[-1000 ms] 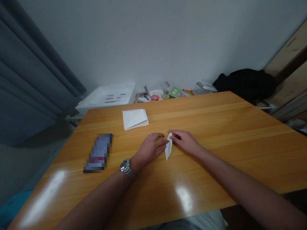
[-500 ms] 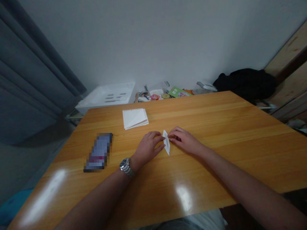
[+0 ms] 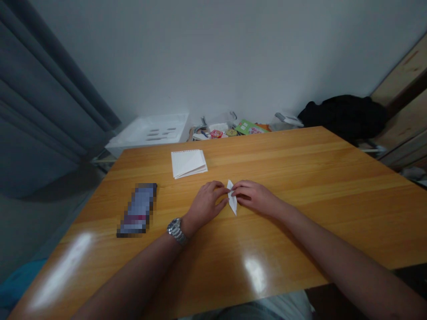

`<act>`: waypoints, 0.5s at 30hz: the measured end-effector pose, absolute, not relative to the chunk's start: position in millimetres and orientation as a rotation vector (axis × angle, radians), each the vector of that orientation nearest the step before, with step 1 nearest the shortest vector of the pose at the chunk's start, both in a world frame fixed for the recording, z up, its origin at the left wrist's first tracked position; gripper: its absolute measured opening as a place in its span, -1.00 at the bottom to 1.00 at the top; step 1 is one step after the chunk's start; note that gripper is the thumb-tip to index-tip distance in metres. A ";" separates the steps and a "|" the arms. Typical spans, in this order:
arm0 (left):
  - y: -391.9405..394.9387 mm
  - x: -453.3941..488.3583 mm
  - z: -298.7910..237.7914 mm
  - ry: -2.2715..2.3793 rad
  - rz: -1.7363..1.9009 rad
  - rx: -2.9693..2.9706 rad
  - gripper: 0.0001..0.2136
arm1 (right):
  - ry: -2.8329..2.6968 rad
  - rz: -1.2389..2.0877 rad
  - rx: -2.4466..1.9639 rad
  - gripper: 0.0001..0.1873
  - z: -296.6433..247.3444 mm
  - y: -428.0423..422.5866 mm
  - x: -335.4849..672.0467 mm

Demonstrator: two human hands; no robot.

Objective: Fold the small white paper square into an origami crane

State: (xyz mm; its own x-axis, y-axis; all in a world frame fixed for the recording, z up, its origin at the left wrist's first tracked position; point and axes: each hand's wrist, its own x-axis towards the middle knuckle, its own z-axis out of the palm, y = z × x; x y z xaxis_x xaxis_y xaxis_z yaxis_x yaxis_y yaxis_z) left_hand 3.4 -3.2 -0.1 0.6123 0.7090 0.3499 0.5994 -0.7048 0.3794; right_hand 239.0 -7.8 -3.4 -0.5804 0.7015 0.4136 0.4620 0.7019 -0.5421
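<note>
A small folded piece of white paper (image 3: 232,206), narrow and pointed at both ends, is on the wooden table (image 3: 287,164) between my two hands. From the left, the fingertips of my left hand (image 3: 210,202) hold its edge, thumb lower and fingers higher. My right hand (image 3: 255,198) reaches in from the right, its fingertips pressed on the paper's middle. Both hands are closed around the paper's sides, and fingers cover part of its centre. A metal watch (image 3: 177,230) is on my left wrist.
A stack of white notebook sheets (image 3: 188,163) lies beyond my left hand. To the left is a phone (image 3: 138,211) with a blurred screen. Behind the table stand a white foam box (image 3: 160,129), a green packet (image 3: 248,127) and a black cloth heap (image 3: 343,115).
My right fingers have moved slightly left onto the middle of the paper, where they were at its right edge before. My left hand stays nearly in place.
</note>
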 end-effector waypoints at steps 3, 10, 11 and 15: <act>-3.1 3.6 -0.4 1.071 0.704 2.627 -0.75 | -2.287 0.516 -0.897 -0.83 -4.5 -7.4 239.3; -3.8 6.0 3.3 0.993 0.710 2.665 -0.80 | -2.174 0.616 -0.935 -0.87 0.3 -10.1 237.2; -4.0 6.4 4.1 0.989 0.705 2.672 -0.81 | -2.161 0.624 -0.943 -0.88 1.0 -10.7 236.4; -3.8 7.3 5.6 1.012 0.666 2.694 -0.84 | -2.149 0.632 -0.953 -0.88 1.2 -12.2 233.5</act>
State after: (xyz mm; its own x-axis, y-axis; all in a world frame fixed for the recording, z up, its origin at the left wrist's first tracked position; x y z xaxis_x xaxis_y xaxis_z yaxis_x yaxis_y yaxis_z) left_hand 7.3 -3.8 5.6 0.6666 0.6615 0.3436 0.5774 -0.7497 0.3232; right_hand 233.5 -12.2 1.2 -0.4902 0.7770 0.3949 0.4392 0.6115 -0.6581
